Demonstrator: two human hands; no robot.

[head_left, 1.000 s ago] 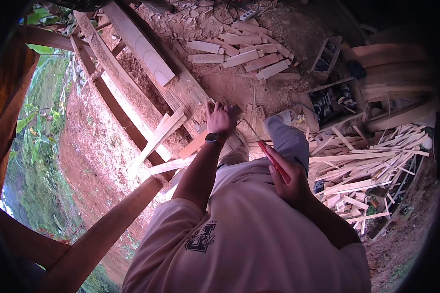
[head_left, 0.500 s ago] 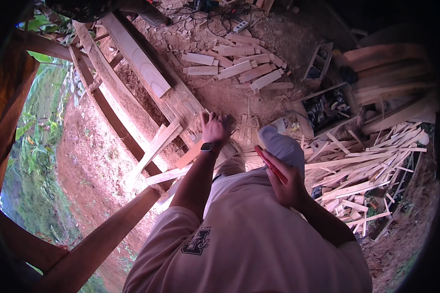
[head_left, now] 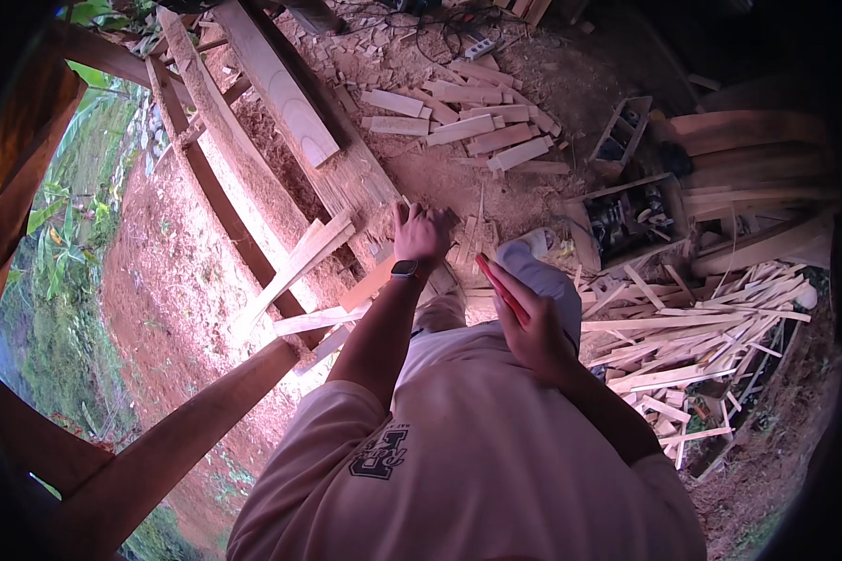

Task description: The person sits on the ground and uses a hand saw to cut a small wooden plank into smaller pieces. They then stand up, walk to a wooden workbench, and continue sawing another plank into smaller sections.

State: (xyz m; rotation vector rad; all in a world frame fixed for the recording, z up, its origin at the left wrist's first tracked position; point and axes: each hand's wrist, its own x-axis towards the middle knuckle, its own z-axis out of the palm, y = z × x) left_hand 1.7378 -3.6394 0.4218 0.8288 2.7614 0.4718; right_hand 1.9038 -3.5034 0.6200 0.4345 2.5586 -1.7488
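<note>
My left hand (head_left: pixel 422 237), with a dark watch (head_left: pixel 404 268) on its wrist, is over the near end of a long wooden beam (head_left: pixel 370 173). Its fingers are bent downward, and a small dark piece (head_left: pixel 452 218) shows at their right edge; its kind is unclear. In front of my body, my right hand (head_left: pixel 536 327) is closed around a slim red stick-like tool (head_left: pixel 503 292), its tip pointing up and left. A thick plank (head_left: pixel 285 93) lies on the beam beyond my left hand. Short boards (head_left: pixel 370 285) lean beside my left wrist.
Short cut wood blocks (head_left: pixel 482 122) lie on the sawdust-covered ground ahead. A wooden box of tools (head_left: pixel 631 220) and a smaller crate (head_left: pixel 620 134) stand at right, near a heap of wood offcuts (head_left: pixel 697 332). A power strip (head_left: pixel 480 49) lies far ahead. A post (head_left: pixel 196 435) slants at lower left.
My left hand has shifted slightly right and its fingers are a little more spread. My right hand with the red tool has moved up and left, toward the left hand.
</note>
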